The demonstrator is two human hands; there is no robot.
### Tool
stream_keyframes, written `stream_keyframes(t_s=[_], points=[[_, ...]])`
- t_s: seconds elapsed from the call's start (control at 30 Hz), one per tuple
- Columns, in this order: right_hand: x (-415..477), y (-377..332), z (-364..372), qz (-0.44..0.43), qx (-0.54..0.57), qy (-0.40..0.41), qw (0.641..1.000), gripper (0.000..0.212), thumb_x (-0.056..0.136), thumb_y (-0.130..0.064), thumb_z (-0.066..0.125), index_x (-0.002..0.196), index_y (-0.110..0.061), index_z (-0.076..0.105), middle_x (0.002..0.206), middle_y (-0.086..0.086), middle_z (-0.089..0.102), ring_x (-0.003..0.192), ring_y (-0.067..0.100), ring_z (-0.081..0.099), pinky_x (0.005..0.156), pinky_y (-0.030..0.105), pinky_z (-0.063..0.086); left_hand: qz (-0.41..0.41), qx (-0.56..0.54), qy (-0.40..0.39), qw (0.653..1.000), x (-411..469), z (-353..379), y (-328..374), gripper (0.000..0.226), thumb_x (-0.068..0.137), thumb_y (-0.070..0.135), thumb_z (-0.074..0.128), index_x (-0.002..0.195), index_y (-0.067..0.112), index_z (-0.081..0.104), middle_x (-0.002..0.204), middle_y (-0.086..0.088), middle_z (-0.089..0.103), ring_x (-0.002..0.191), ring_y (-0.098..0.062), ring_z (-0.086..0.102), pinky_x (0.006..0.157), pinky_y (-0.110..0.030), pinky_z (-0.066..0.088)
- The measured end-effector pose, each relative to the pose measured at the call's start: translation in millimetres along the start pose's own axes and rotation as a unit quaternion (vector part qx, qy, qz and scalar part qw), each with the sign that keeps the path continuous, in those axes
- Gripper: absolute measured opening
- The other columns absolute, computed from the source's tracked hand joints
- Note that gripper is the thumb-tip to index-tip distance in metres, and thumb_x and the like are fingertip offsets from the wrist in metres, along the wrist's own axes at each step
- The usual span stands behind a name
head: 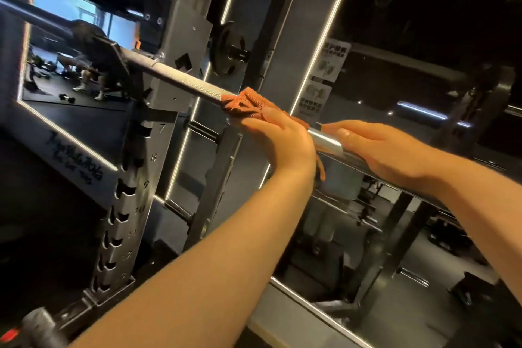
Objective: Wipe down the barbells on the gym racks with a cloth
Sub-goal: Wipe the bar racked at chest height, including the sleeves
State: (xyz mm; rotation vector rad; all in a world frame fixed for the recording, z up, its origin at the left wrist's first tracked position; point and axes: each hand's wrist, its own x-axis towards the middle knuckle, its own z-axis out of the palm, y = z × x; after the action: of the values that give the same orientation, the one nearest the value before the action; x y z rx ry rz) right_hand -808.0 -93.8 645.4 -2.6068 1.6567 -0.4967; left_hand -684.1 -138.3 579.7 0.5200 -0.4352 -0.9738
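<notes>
**A:** Nearest the lens is the person's bare left forearm [197, 277], reaching up from the bottom edge. To its left stands the grey steel rack upright [132, 178] with numbered notches.

**B:** And the bar?

**A:** The long, knurled steel barbell [180, 80] slants across the rack from upper left to lower right. The orange ribbed cloth [243, 102] is wrapped over it about midway. The left hand [282, 138] clasps cloth and bar together (a tail of cloth hangs below the wrist). Just beside it, the right hand [389, 150] curls its fingers over the smooth polished section.

**B:** What might go wrong?

**A:** Most likely the cloth snags on the knurling and drags out of the grasp on a hard stroke. The bar could also roll on its supports if the right hand slackens.
</notes>
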Motion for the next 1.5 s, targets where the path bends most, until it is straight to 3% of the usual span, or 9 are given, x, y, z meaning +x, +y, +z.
stream_keyframes(t_s=[0.13, 0.23, 0.33, 0.53, 0.67, 0.83, 1.0, 1.3, 1.5], points=[[2, 2, 0, 0.002, -0.003, -0.004, 1.0, 0.043, 0.109, -0.047, 0.035, 0.15, -0.042, 0.044, 0.142, -0.02, 0.049, 0.118, -0.002, 0.05, 0.092, 0.018, 0.037, 0.102, 0.042, -0.026, 0.994, 2, -9, 12, 0.06, 0.111, 0.043, 0.017, 0.162, 0.014, 0.001, 0.162, -0.005, 0.026, 0.137, 0.008, 0.035, 0.109, -0.009, 0.026], [4, 3, 1, 0.008, 0.014, -0.006, 1.0, 0.044, 0.108, -0.048, 0.036, 0.15, -0.042, 0.044, 0.149, -0.019, 0.049, 0.134, 0.006, 0.047, 0.109, 0.032, 0.038, 0.04, 0.046, -0.13, 0.99, -33, -10, -12, 0.052, 0.111, 0.04, 0.019, 0.159, 0.023, 0.007, 0.15, 0.003, 0.039, 0.124, 0.018, 0.042, 0.088, 0.012, 0.025], [3, 1, 2, 0.006, 0.021, -0.004, 1.0, 0.043, 0.108, -0.049, 0.036, 0.149, -0.042, 0.046, 0.148, -0.02, 0.049, 0.134, 0.005, 0.047, 0.104, 0.026, 0.039, -0.048, 0.053, -0.13, 0.989, -40, -8, -14, 0.051, 0.11, 0.045, 0.025, 0.157, 0.032, 0.013, 0.14, 0.006, 0.046, 0.106, 0.004, 0.052, 0.066, 0.004, 0.04], [-3, -10, 8, 0.014, -0.059, 0.031, 0.998, 0.043, 0.11, -0.045, 0.032, 0.151, -0.037, 0.044, 0.141, -0.016, 0.05, 0.123, 0.004, 0.046, 0.1, 0.027, 0.037, -0.013, -0.021, -0.012, 1.0, -1, -4, 0, 0.057, 0.11, 0.045, 0.026, 0.16, 0.033, 0.003, 0.133, 0.007, 0.039, 0.094, 0.0, 0.047, 0.094, -0.028, 0.037], [-26, 3, -4, 0.029, -0.124, -0.007, 0.992, 0.042, 0.11, -0.05, 0.028, 0.144, -0.037, 0.05, 0.136, -0.011, 0.058, 0.118, 0.008, 0.054, 0.1, 0.029, 0.042, -0.04, -0.031, -0.042, 0.998, -40, 7, -18, 0.056, 0.107, 0.055, 0.02, 0.159, 0.035, 0.013, 0.15, 0.001, 0.042, 0.118, -0.007, 0.049, 0.095, -0.021, 0.039], [-65, 23, -23, 0.107, -0.082, -0.022, 0.991, 0.057, 0.103, -0.063, 0.018, 0.14, -0.038, 0.053, 0.131, -0.016, 0.053, 0.115, 0.006, 0.052, 0.1, 0.027, 0.036, -0.08, 0.046, -0.104, 0.99, -79, 11, -26, 0.035, 0.109, 0.049, 0.021, 0.137, 0.03, 0.03, 0.113, 0.005, 0.052, 0.09, 0.001, 0.053, 0.062, -0.009, 0.043], [-62, 31, -18, 0.072, -0.068, 0.004, 0.995, 0.052, 0.106, -0.058, 0.021, 0.138, -0.036, 0.056, 0.124, -0.005, 0.061, 0.102, 0.005, 0.054, 0.082, 0.019, 0.037, -0.048, 0.025, -0.024, 0.998, -63, 22, -14, 0.058, 0.109, 0.048, 0.023, 0.159, 0.027, 0.001, 0.135, 0.005, 0.043, 0.107, -0.011, 0.055, 0.096, -0.031, 0.041], [-73, 35, -27, 0.055, -0.07, 0.005, 0.996, 0.048, 0.109, -0.054, 0.027, 0.137, -0.03, 0.058, 0.133, -0.005, 0.062, 0.118, 0.011, 0.056, 0.101, 0.03, 0.041, -0.087, 0.069, -0.116, 0.987, -113, 25, -37, 0.029, 0.11, 0.045, 0.023, 0.126, 0.023, 0.034, 0.113, -0.003, 0.056, 0.098, -0.011, 0.058, 0.078, -0.021, 0.046], [-101, 51, -34, 0.081, -0.035, 0.007, 0.996, 0.064, 0.107, -0.059, 0.016, 0.154, -0.026, 0.044, 0.157, -0.001, 0.045, 0.141, 0.017, 0.043, 0.112, 0.03, 0.028, 0.0, 0.122, -0.034, 0.992, -78, 26, -17, 0.057, 0.111, 0.031, 0.011, 0.161, 0.007, -0.003, 0.166, -0.015, 0.016, 0.15, -0.032, 0.024, 0.123, -0.042, 0.022]])
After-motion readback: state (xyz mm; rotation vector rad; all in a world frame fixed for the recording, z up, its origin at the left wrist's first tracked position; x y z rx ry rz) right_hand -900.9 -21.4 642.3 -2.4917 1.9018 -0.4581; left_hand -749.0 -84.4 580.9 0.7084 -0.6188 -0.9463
